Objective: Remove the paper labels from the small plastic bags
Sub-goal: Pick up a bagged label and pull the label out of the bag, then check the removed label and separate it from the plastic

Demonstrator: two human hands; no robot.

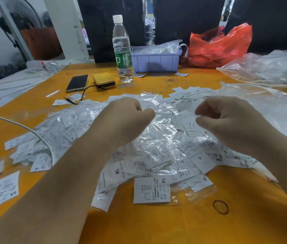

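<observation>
Two hands: both hover over the heap at the middle of the orange table (156, 226).
Left hand (123, 118): fingers curled in, thumb tip against them — whether anything is pinched I cannot tell.
Right hand (227, 118): fingers curled, thumb close under the forefinger; nothing plainly held.
Small plastic bags (158, 136): clear, crumpled, heaped beneath and between the hands, mixed with the labels.
Paper labels (151, 190): white slips marked XL, S, XS, spread from 9 o'clock round to 3 o'clock of the heap.
Water bottle (122, 48): upright at 12 o'clock, just beside a lilac bin (155, 61).
Red bag (218, 46): at 1 o'clock, behind the bin.
Phone (77, 83): at 11 o'clock, near a yellow power bank (104, 80).
Rubber band (220, 206): at 5 o'clock — apart from the heap.
</observation>
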